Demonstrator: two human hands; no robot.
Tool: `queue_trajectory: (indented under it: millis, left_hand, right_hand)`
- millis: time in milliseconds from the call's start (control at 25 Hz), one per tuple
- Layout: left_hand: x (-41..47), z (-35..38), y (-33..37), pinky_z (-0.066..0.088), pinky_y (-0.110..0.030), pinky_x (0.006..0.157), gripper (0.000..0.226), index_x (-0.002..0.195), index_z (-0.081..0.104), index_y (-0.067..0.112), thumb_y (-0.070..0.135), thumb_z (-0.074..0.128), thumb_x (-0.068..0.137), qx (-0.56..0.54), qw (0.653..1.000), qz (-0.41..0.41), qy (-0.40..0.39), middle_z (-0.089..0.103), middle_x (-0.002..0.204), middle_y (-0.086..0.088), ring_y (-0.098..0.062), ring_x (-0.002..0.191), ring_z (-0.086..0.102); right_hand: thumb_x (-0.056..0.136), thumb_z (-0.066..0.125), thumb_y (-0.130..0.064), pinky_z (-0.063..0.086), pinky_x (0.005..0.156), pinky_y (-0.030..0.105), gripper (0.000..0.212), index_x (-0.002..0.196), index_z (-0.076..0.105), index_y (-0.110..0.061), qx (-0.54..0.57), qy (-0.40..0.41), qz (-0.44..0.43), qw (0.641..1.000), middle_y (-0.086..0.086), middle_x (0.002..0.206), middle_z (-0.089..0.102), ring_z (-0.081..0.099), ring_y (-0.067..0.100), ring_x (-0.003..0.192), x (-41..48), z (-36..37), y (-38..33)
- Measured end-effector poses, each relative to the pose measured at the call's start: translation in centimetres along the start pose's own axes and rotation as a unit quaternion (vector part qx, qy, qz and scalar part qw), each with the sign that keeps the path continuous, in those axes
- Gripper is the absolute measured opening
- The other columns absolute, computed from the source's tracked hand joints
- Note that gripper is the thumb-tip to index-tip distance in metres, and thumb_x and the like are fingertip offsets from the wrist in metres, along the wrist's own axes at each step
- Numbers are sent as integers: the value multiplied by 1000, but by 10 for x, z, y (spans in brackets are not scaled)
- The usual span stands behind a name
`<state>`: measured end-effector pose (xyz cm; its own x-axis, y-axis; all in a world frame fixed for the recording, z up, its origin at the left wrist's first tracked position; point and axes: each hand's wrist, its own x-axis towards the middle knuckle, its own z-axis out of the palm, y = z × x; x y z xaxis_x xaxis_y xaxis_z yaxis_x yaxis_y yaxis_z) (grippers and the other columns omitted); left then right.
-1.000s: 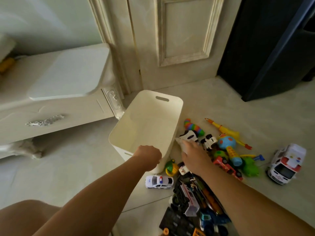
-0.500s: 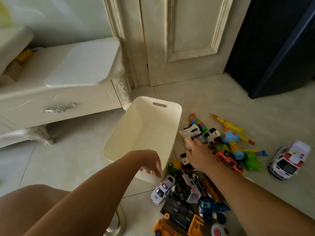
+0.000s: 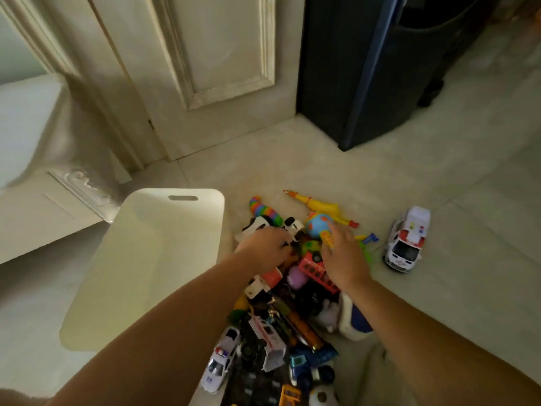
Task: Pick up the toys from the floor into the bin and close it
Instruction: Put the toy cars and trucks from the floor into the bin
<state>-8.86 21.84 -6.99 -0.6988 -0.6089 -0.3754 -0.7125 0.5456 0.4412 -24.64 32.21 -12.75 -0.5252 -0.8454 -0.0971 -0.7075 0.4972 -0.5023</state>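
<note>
1. Cream plastic bin (image 3: 146, 259), open-topped, slot handle in the far wall; on the floor just left of the toy pile (image 3: 281, 323).
2. Left hand (image 3: 265, 250), back upward, fingers curled down over a black-and-white toy vehicle (image 3: 256, 225) at the pile's far end; gripping or merely touching, impossible to tell.
3. Right hand (image 3: 344, 260), fingers straight and slightly spread, tips on the yellow handle of a blue ball-shaped toy (image 3: 316, 225).
4. Far end of pile: rainbow-striped soft toy (image 3: 262, 209), yellow rubber chicken (image 3: 320, 205), red toy bus (image 3: 317, 272). Near end: white toy police car (image 3: 219, 364). Apart to the right: white toy ambulance (image 3: 408, 238).
5. Markings on ambulance and police car too small to read.
6. Pale glossy tiled floor (image 3: 322, 165); cream panelled door (image 3: 219, 54) behind; dark cabinet (image 3: 351, 68) at right; white carved furniture (image 3: 44, 206) at left.
</note>
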Motion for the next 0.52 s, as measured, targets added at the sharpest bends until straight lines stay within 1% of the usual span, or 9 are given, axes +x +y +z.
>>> queue_trajectory:
  millis: [80,160,200,240,320,440,520]
  left_hand:
    - [35,18,25,46,-38,98,41,134,54,25,32,51,93,-18,999,26,-6,54,136,-2,-26,121,54]
    - [63,38,49,45,-38,99,44,134,54,24,33,48,91,-40,998,46,-14,52,138,-5,-30,122,53]
    - [77,47,61,43,-38,102,45,135,52,23,33,46,91,-45,998,49,-23,50,140,-7,-31,126,49]
    - [90,54,71,41,-38,104,45,138,48,23,31,46,93,-48,997,55,-35,46,144,-6,-30,130,45]
    - [116,68,92,39,-36,104,46,143,41,24,23,47,97,-45,993,86,-59,40,150,-4,-28,131,43]
    - [151,85,114,33,-40,112,50,147,36,24,24,47,98,-2,989,125,-80,31,154,-5,-27,138,35]
    - [172,96,120,33,-39,110,50,147,36,21,24,47,98,21,988,125,-89,35,150,-8,-27,137,33]
  right_hand:
    - [98,45,-24,36,107,43,55,150,29,-18,2,41,50,998,17,153,28,31,34,140,11,-11,40]
    - [98,43,-22,38,105,44,54,150,28,-22,-3,72,110,991,19,155,25,30,36,140,21,-18,81]
    - [99,43,-23,39,104,44,55,151,27,-22,-2,84,141,986,18,156,22,31,37,139,27,-20,101]
    - [99,44,-25,38,104,45,56,151,26,-23,-2,95,174,980,18,157,20,30,38,139,32,-21,118]
    - [97,48,-27,37,105,47,60,152,24,-24,3,110,229,967,18,157,19,31,41,136,46,-22,148]
    - [94,55,-31,36,108,48,67,152,22,-26,-3,104,267,958,20,156,17,30,41,136,70,-18,178]
    - [94,55,-36,32,112,49,70,153,18,-27,-11,82,290,954,22,157,11,26,43,139,89,-13,194]
